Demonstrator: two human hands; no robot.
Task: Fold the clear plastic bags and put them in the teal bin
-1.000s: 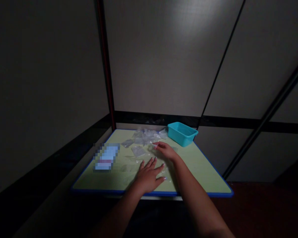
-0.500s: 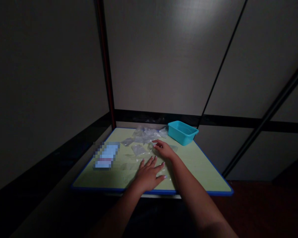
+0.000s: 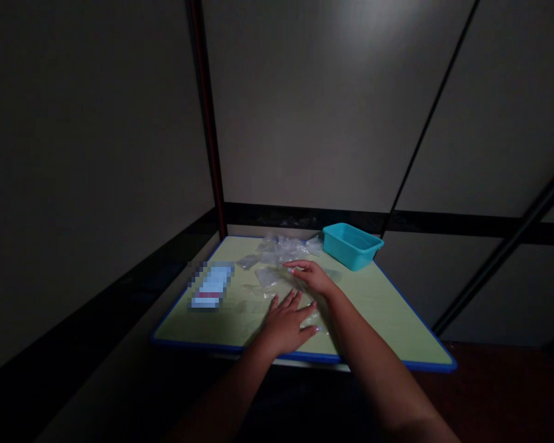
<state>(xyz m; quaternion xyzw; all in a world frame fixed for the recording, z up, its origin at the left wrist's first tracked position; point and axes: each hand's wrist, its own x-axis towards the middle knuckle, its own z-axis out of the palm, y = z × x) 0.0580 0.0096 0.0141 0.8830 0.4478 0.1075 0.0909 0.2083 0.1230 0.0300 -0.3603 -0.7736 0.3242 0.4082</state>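
Note:
My left hand (image 3: 286, 326) lies flat with fingers spread on a clear plastic bag (image 3: 313, 319) near the table's front edge. Just beyond it, my right hand (image 3: 313, 278) hovers low over the bags, fingers stretched forward and thumb a little apart; I see nothing held in it. A flat plastic bag (image 3: 266, 277) lies left of its fingertips. Behind stands a crumpled heap of clear plastic bags (image 3: 284, 249), with a smaller piece of plastic (image 3: 247, 262) at its left. Part of the plastic under both hands is hidden.
A turquoise plastic basin (image 3: 351, 249) stands at the table's back right corner. On the left lies a blurred-out rectangular object (image 3: 213, 286). The pale green table (image 3: 383, 326) has a blue edge and sits against wall panels (image 3: 300, 123).
The view has turned slightly left, so everything sits farther right in it. My right hand's fingers have straightened a little. My left hand stays flat in place.

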